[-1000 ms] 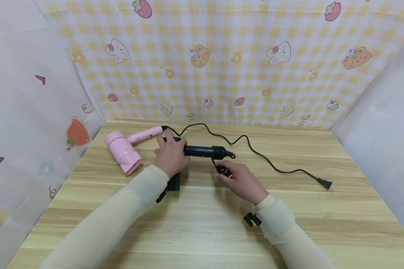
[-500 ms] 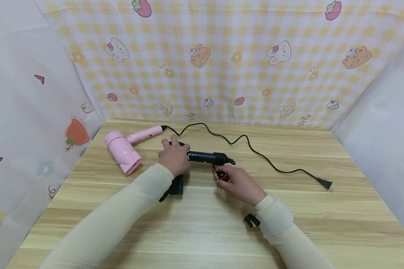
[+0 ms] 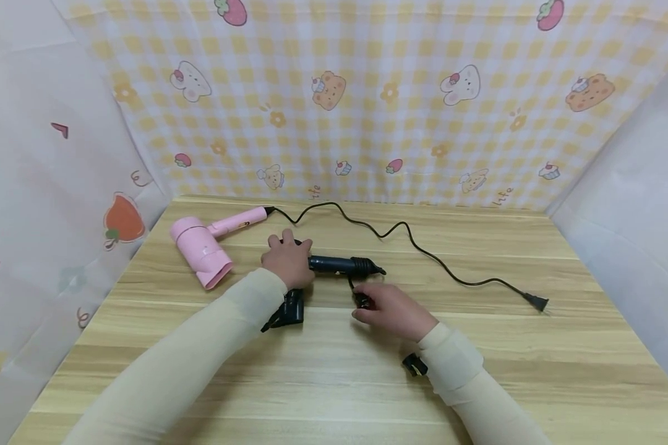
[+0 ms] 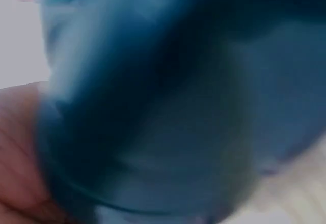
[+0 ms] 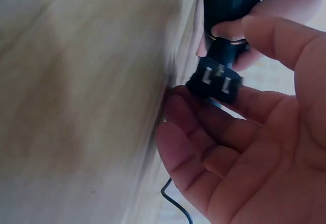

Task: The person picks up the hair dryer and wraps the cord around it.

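My left hand (image 3: 288, 262) grips the body of a dark hair dryer (image 3: 331, 264) at the middle of the table, its handle pointing right and its nozzle toward me. Around the handle's end the black cord is wound in several loops (image 3: 362, 267). My right hand (image 3: 394, 311) pinches the black two-prong plug (image 5: 214, 80) of that cord, just below the handle's end. The prongs face the camera in the right wrist view. A blurred dark dryer body (image 4: 153, 112) fills the left wrist view. Whether the dryer touches the table cannot be told.
To the left lies a pink hair dryer (image 3: 201, 250) on the wooden table (image 3: 334, 383). Its black cord (image 3: 403, 224) runs wavily along the back to a plug (image 3: 536, 303) at the right. A patterned curtain (image 3: 389, 123) hangs behind the table.
The dark dryer and my left hand have come slightly toward me, and the handle now sits lower. My right hand has shifted a little toward me with the plug.
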`<action>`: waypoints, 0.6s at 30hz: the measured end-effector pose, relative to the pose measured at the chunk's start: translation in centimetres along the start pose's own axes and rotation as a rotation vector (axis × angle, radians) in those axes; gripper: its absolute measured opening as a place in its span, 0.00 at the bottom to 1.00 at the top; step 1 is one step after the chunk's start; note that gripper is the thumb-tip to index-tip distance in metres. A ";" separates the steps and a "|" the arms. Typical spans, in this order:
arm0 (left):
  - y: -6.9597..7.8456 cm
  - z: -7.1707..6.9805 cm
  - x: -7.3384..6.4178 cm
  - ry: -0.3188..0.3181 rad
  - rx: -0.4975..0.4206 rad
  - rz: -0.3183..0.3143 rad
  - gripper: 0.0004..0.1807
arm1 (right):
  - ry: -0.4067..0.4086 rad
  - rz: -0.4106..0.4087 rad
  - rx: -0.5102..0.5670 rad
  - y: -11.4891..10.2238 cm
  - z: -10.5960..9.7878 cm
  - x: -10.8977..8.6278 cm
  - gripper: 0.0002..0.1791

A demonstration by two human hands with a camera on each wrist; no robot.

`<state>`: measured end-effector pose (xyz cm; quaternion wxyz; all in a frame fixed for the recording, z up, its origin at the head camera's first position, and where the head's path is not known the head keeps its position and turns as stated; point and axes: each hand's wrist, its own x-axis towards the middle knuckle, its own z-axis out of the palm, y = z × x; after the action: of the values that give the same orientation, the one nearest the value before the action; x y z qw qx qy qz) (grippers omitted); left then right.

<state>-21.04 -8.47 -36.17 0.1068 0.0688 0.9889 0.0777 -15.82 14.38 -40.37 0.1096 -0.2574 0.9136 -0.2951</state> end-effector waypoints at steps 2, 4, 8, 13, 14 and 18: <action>-0.3 0.2 0.1 -0.019 -0.019 -0.014 0.38 | -0.014 -0.007 -0.009 0.0 0.0 0.0 0.18; -0.5 0.3 0.2 -0.029 -0.032 -0.016 0.39 | -0.018 -0.011 -0.022 -0.1 0.0 0.0 0.18; -0.6 0.5 0.3 -0.022 -0.033 -0.009 0.41 | -0.031 -0.011 -0.041 -0.2 -0.3 -0.1 0.21; -0.8 0.6 0.3 -0.003 -0.041 -0.009 0.45 | -0.052 -0.033 -0.061 -0.5 -0.9 -0.2 0.22; -0.9 0.7 0.3 0.000 -0.046 -0.008 0.46 | -0.056 -0.033 -0.063 -0.5 -1.0 -0.2 0.22; -1.6 0.8 0.5 0.022 -0.078 0.009 0.51 | -0.061 -0.008 -0.040 -0.8 -1.7 -0.2 0.24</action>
<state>-21.52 -9.85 -37.30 0.0983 0.0680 0.9859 0.1173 -15.99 14.77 -38.51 0.1310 -0.2723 0.9144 -0.2692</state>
